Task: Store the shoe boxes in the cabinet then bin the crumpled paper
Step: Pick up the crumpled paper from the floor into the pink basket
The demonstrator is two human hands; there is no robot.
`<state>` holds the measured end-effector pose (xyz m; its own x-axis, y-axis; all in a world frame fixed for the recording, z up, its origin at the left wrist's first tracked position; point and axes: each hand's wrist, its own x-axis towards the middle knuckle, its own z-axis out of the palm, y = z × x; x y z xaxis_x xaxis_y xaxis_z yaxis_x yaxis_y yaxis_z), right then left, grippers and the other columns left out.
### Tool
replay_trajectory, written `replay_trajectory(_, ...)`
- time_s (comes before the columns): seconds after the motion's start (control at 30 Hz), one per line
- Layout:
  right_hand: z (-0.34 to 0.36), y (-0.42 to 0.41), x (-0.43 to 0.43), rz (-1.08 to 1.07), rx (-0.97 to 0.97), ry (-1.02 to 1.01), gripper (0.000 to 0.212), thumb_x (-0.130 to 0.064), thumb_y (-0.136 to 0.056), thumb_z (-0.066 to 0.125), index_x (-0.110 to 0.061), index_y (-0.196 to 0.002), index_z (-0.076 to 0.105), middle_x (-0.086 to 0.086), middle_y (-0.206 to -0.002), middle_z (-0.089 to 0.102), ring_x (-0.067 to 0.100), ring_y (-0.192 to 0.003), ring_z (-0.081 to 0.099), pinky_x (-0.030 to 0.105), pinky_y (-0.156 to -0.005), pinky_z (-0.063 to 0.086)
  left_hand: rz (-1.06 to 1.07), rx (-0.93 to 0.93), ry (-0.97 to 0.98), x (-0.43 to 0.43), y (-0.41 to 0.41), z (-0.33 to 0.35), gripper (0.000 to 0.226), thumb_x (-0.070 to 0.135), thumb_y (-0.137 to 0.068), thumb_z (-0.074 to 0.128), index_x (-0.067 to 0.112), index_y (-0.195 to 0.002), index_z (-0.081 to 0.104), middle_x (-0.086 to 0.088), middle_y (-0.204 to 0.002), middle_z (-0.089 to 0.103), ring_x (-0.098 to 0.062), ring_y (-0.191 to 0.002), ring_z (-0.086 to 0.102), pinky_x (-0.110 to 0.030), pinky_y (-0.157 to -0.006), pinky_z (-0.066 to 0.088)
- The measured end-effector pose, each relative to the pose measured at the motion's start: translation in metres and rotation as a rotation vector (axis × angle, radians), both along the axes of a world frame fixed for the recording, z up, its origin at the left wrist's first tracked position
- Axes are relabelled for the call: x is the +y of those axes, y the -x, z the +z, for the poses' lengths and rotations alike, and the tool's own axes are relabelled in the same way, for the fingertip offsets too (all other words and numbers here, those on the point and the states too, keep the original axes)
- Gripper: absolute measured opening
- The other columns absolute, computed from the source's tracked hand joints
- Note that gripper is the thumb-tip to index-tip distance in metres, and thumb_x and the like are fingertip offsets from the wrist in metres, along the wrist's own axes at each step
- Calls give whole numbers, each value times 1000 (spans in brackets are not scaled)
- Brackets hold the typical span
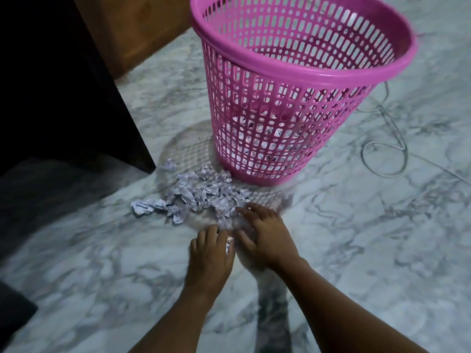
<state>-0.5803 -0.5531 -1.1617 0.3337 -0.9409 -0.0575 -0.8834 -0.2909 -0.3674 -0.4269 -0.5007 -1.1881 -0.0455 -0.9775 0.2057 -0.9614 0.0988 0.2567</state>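
Left hand (211, 250) is curling its fingers round a paper scrap (229, 244). Right hand (263, 235), just beside it, is resting spread fingers on the paper pile (201, 194), lying just beyond both hands against the bin (257, 103).

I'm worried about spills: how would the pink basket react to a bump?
Probably light: the pink basket is thin perforated plastic. Narrower base than rim, so a high knock might tip it. On the polished floor it likely slides.
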Motion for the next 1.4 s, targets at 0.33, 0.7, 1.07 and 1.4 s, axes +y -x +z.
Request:
replay_trajectory(0.33, -7, -24, -5, 128, -14, -4, 70, -57, -86, 23, -41, -154, 19, 1, -165, -13, 16, -151, -16, 44, -120, -12, -37, 441, -120, 4, -36, 18, 32, 47, -92, 43, 18, -89, 55, 0, -87, 58, -22, -83, 58, -34, -72, 49)
replay_trajectory(0.7, -3, -39, -21, 154, 46, -12, 75, -76, -87, 23, -48, -153, 1, 6, -162, -24, 21, -148, -25, 48, -119, -15, 321, 549, 3, 11, -64, 41, 33, 27, -93, 59, 13, -70, 40, -5, -61, 48, -32, -60, 48, -40, -55, 42)
replay_trajectory(1.07, -12, -66, 0, 178, -98, 223, 31, -48, -90, 55, -29, -112, 66, -7, -112, 63, 15, -110, 51, 32, -99, 36, 291, 412, -9, 11, -70, 37, 13, 24, -89, 67, 15, -87, 57, -6, -77, 64, -31, -74, 61, -37, -58, 49)
replay_trajectory(1.4, -7, -64, -9, 75, -288, 117, 32, -45, -79, 61, -21, -97, 71, 1, -96, 68, 27, -76, 67, 31, -64, 52, 3, -6, -10, 42, -57, 12, 42, 51, -85, 46, 24, -104, 70, 3, -74, 63, -21, -63, 62, -31, -51, 50)
